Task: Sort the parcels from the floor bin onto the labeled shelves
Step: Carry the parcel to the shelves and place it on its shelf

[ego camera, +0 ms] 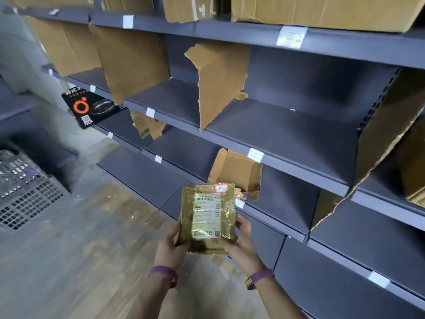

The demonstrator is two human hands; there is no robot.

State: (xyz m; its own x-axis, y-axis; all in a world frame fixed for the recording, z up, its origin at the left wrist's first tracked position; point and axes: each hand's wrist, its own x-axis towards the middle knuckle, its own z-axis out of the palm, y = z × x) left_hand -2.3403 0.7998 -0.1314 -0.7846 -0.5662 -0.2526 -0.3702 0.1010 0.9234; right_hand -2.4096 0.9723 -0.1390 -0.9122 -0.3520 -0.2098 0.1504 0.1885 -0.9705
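Note:
A small brown parcel [208, 215] wrapped in shiny tape, with a white shipping label facing me, is held upright in front of the lower shelves. My left hand [169, 246] grips its lower left edge and my right hand [241, 245] grips its lower right edge. Both wrists wear purple bands. The dark grey shelves [287, 139] run from upper left to lower right, with small white labels [255, 155] on their front edges. The grey perforated floor bin [27, 194] sits at the far left.
Torn cardboard dividers [220, 84] stand on the shelves and split them into bays. A black box with an orange ring [92, 107] lies on a lower left shelf. Cardboard boxes [322, 10] fill the top shelf. Worn floor [80, 261] spreads below.

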